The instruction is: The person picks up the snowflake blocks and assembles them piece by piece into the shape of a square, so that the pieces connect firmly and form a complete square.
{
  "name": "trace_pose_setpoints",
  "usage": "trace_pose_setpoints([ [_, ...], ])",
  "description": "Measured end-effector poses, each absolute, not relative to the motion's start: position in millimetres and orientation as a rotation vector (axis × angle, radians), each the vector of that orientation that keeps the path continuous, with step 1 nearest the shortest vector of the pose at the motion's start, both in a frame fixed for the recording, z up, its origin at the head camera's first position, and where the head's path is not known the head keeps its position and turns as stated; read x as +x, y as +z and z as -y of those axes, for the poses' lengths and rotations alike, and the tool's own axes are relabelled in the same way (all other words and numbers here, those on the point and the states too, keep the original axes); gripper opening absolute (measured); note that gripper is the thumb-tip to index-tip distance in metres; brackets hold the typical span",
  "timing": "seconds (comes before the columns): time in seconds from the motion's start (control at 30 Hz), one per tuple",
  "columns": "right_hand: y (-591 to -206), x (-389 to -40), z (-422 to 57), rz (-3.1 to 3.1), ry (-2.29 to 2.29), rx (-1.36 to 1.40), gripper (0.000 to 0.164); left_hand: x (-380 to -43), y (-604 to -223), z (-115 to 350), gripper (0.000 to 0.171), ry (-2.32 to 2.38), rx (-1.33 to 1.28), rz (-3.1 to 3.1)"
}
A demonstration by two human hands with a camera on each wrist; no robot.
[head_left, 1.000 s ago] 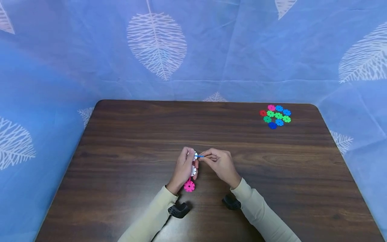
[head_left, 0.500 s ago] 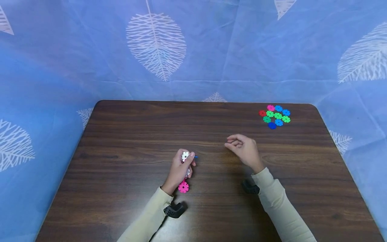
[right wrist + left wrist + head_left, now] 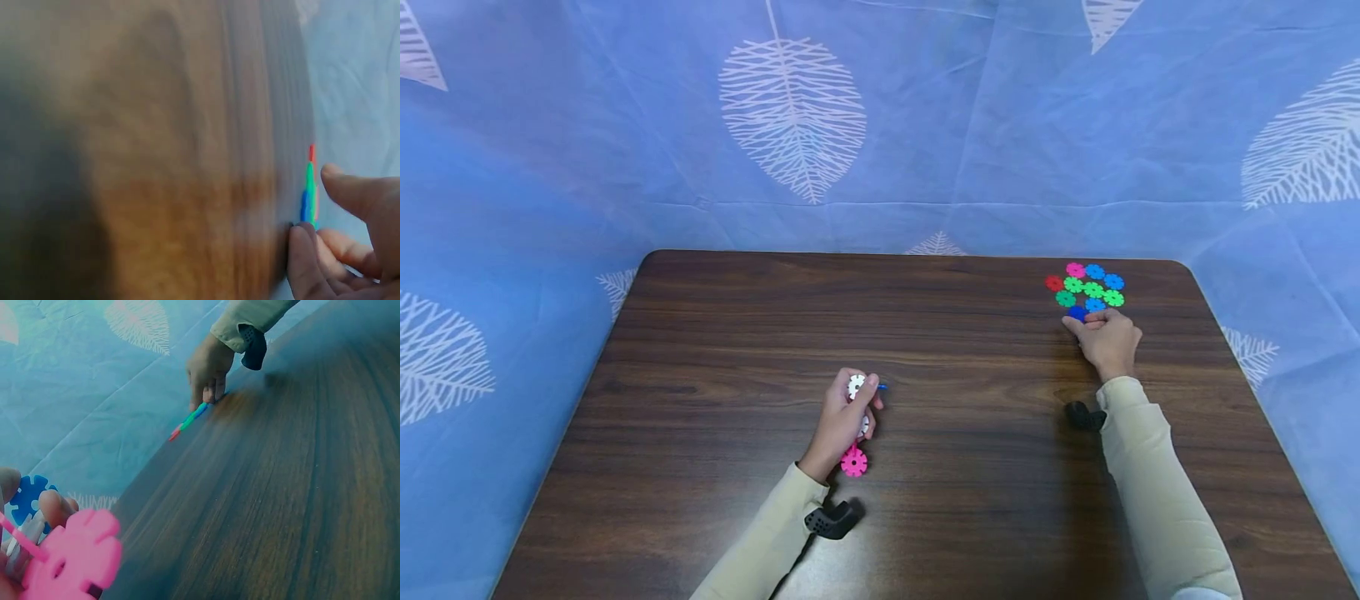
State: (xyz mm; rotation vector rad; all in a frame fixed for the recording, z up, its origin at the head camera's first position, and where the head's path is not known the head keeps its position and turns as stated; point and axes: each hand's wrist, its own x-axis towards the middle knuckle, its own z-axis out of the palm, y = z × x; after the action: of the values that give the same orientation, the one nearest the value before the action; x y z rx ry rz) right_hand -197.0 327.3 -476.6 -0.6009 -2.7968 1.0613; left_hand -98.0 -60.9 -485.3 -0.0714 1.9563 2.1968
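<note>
In the head view my left hand (image 3: pixel 837 421) grips a chain of joined notched plastic discs over the middle of the table. A white disc (image 3: pixel 856 385) shows beside the thumb, and a pink disc (image 3: pixel 853 461) hangs below the palm. The blue disc (image 3: pixel 28 500) of that chain shows between fingertips in the left wrist view. Far to the right, my right hand (image 3: pixel 1110 343) reaches down at the near side of the loose discs. Its thumb and fingers are spread apart around a dark blue disc (image 3: pixel 1077 313), fingertips right at its edge.
Beyond the right hand lie several flat discs, among them a red disc (image 3: pixel 1054 283), a pink disc (image 3: pixel 1075 270) and a light green disc (image 3: pixel 1114 297). They lie near the far right corner of the brown table (image 3: pixel 760 308). A blue leaf-patterned cloth (image 3: pixel 925 125) hangs behind.
The right hand has let go of the blue disc at the chain and moved right and away to the loose discs. The left hand has shifted slightly left with the chain.
</note>
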Motion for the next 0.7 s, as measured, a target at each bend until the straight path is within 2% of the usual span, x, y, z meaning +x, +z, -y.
trace_pose_setpoints([
  [0.13,-477.2,-207.4,-333.2,2.769,1.111,-0.752,0.06,-97.7,-484.0,61.6,0.024,2.187,-0.073,-1.954],
  [0.33,-474.4,-220.1,-331.9,2.77,0.988,-0.834,0.06,-98.1,-483.6,60.4,0.024,2.206,-0.087,-1.94],
  [0.57,-472.9,-223.6,-329.4,2.792,0.907,-0.997,0.065,-98.3,-481.8,55.6,0.024,2.193,-0.074,-1.92],
  [0.7,-474.2,-219.9,-329.9,2.75,1.008,-0.977,0.059,-99.1,-479.5,55.4,0.019,2.184,-0.078,-1.907],
])
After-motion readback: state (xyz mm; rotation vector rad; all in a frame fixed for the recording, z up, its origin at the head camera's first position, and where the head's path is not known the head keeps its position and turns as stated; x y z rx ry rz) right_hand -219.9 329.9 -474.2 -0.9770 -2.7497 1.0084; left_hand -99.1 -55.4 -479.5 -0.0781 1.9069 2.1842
